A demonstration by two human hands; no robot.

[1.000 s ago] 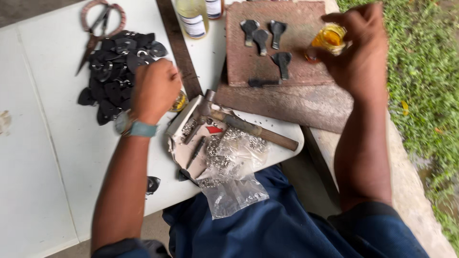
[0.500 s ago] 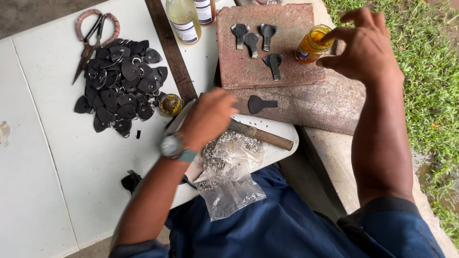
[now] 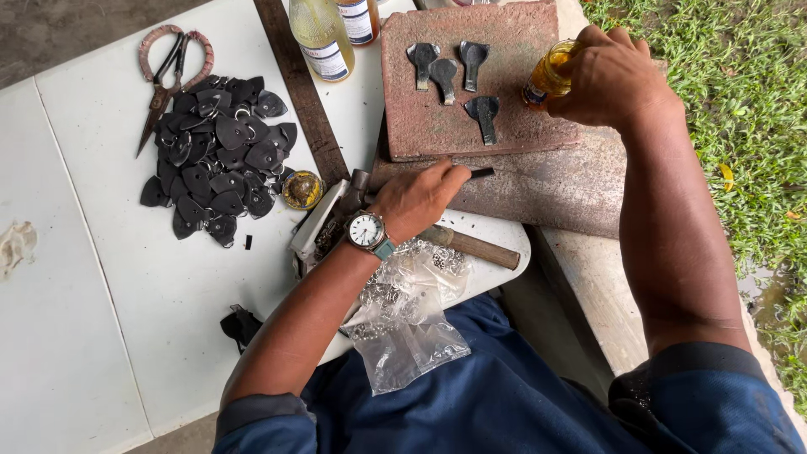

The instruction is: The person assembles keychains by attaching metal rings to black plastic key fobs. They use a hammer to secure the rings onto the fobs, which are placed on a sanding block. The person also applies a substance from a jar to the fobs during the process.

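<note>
A black leather key-fob piece [image 3: 481, 173] lies at the front edge of the lower stone slab [image 3: 555, 189], and the left hand [image 3: 418, 199] is closed on it, fingertips pinching its near end so that only the dark tip shows past the fingers. A white-faced wristwatch [image 3: 367, 231] sits on that wrist. The right hand [image 3: 612, 80] is wrapped around a small jar of amber liquid [image 3: 548, 74], held at the right edge of the reddish brick [image 3: 521, 101]. Four similar dark leather pieces [image 3: 454, 71] lie flat on the brick, well apart from the one being pinched. Just under the left hand a wooden-handled hammer [image 3: 471, 245] rests on the white table [image 3: 92, 277], beside a clear plastic bag of metal rings [image 3: 403, 311]. Farther left is a heap of black leather pieces [image 3: 220, 160], with scissors [image 3: 172, 76] above it and a small round tin [image 3: 302, 189] at its right. Two bottles [image 3: 324, 34] stand at the table's far edge.
</note>
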